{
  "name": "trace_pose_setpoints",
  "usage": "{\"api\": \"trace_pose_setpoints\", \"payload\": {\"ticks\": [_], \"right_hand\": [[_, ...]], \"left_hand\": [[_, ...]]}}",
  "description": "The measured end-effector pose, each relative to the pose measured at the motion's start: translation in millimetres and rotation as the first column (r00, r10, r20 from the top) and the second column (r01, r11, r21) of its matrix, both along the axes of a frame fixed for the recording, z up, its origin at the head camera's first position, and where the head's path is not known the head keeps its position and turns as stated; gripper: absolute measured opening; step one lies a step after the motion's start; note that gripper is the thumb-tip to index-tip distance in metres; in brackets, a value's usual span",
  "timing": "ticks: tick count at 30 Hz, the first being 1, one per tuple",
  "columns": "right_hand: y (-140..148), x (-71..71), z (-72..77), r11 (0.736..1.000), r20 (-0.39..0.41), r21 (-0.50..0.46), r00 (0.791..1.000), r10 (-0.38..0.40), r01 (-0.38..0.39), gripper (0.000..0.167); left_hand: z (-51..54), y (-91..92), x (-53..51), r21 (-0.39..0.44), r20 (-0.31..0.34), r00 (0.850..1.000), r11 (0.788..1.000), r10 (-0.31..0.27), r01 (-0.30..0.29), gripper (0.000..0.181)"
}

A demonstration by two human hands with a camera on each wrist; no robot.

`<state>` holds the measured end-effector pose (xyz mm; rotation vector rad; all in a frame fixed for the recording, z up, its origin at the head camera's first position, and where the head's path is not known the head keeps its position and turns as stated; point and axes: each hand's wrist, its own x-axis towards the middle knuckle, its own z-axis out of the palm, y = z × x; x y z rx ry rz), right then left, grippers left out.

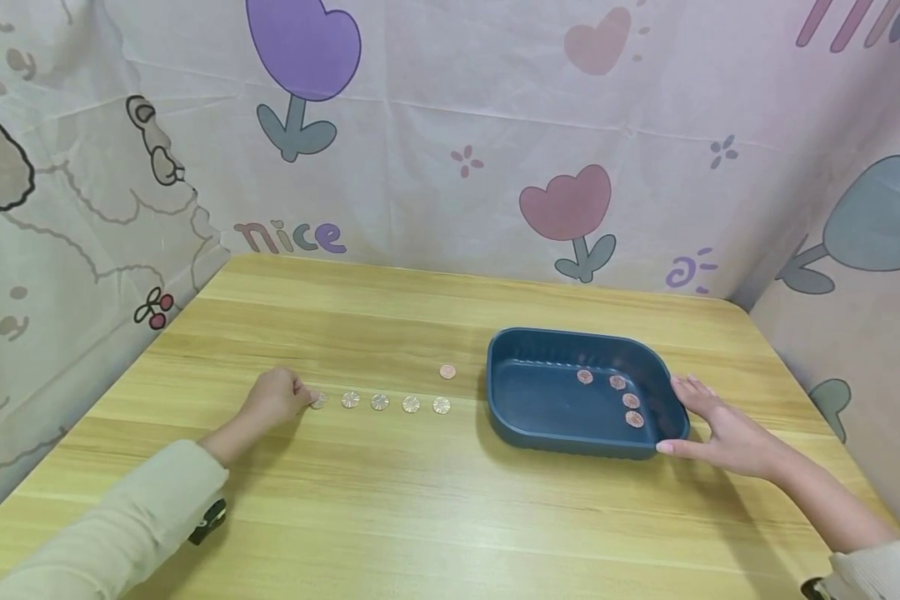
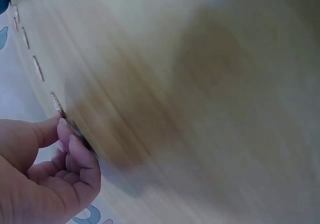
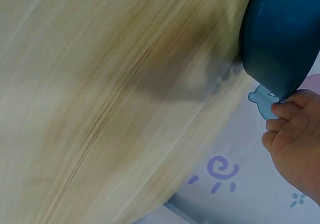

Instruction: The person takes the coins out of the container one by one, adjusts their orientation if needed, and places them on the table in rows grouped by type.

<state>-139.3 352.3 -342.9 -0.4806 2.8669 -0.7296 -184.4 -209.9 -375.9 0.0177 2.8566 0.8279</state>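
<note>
- Tabletop (image 1: pixel 390 508): yellow-brown wood grain, rounded far corners, pushed into a fabric-lined corner.
- Room: creased pale printed fabric (image 1: pixel 435 208) behind and on both sides; purple tulip (image 1: pixel 303 50), dusty-pink tulip (image 1: pixel 567 202), grey-blue tulip (image 1: pixel 879 221), lettering "nice" (image 1: pixel 292 237).
- Count, pale shiny round metal coins (image 1: pixel 379 402): five, in a near-straight row, left of the tray, spaced apart.
- Count, coppery-pink round metal coin (image 1: pixel 447 372) on the wood: one, just beyond the row's right end.
- Count, coppery-pink coins in tray (image 1: pixel 631 401): four, loosely curved toward its right end.
- Count, deep blue rounded-rectangular plastic-looking tray (image 1: pixel 540 439): one, right of the row.
- Left grip (image 1: pixel 273 402): thumb and forefinger together, pinching the row's leftmost coin at its edge, partly covering it.
- Right grip (image 1: pixel 727 437): clamped on the tray's near right corner, thumb at the near side, fingers on the right end.
- Around: two cream sleeves (image 1: pixel 120 521), a dark device (image 1: pixel 208 522) at the left cuff, another (image 1: pixel 816 588) at the right.
- In the way: left forearm and sleeve cover the near-left wood; tray hides the wood beneath it.
</note>
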Motion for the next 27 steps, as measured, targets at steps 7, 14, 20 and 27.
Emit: {"api": "trace_pose_setpoints", "payload": {"ticks": [7, 14, 20, 27], "right_hand": [[0.1, -0.1, 1.0, 1.000, 0.008, 0.003, 1.000, -0.004, 0.004, 0.099], [0.8, -0.4, 1.8, 1.000, 0.009, 0.006, 1.000, -0.005, 0.005, 0.100], [0.5, -0.4, 1.0, 1.000, 0.000, 0.007, 1.000, -0.006, 0.006, 0.100], [0.6, 0.3, -0.3, 1.000, 0.002, 0.006, 1.000, -0.010, 0.010, 0.100]], "left_hand": [[12.1, 11.6, -2.7, 0.037, -0.112, 0.994, 0.999, -0.010, 0.015, 0.035], [32.6, 51.4, -8.6, 0.191, -0.202, 0.979, 0.979, -0.033, 0.072, 0.023], [38.5, 85.2, -13.7, 0.291, -0.249, 0.966, 0.947, -0.065, 0.138, 0.021], [43.8, 123.7, -16.0, 0.350, -0.254, 0.963, 0.919, -0.092, 0.181, 0.019]]}}
